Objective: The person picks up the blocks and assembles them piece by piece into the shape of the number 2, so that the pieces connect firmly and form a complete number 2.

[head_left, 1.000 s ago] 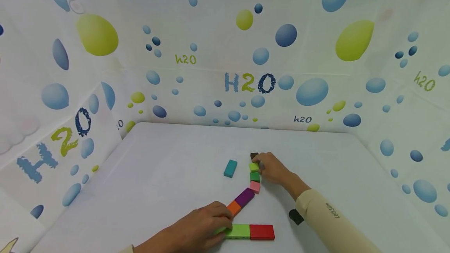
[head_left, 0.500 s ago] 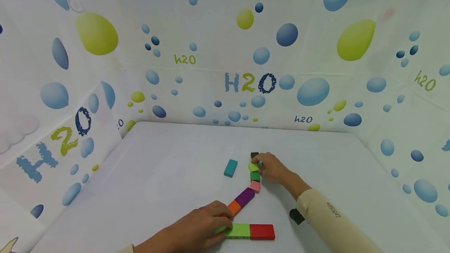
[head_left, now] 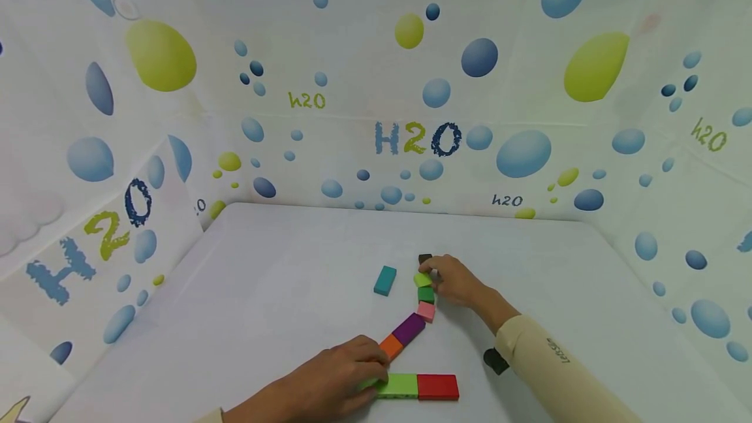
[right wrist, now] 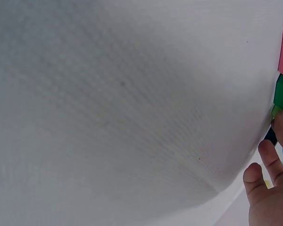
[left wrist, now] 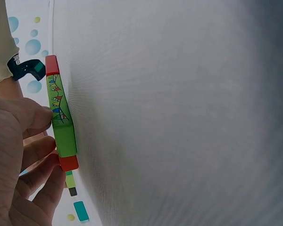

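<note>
In the head view my right hand pinches a small lime block, tilted slightly against its neighbours. A dark block lies just beyond it, partly behind the fingers. Toward me follow a green block, a pink block, a purple block and an orange block, in a bent line. My left hand holds the left end of a light green block, printed with little flags, its fingertips close to the orange block. A red block adjoins the light green one.
A teal block lies apart, left of the line. All of it rests on a white tabletop. Bubble-printed sheeting rises at the back and both sides. A black device sits at my right wrist.
The lime block has turned and shifted slightly left under my right fingers. My left hand and the other blocks stay where they were.
</note>
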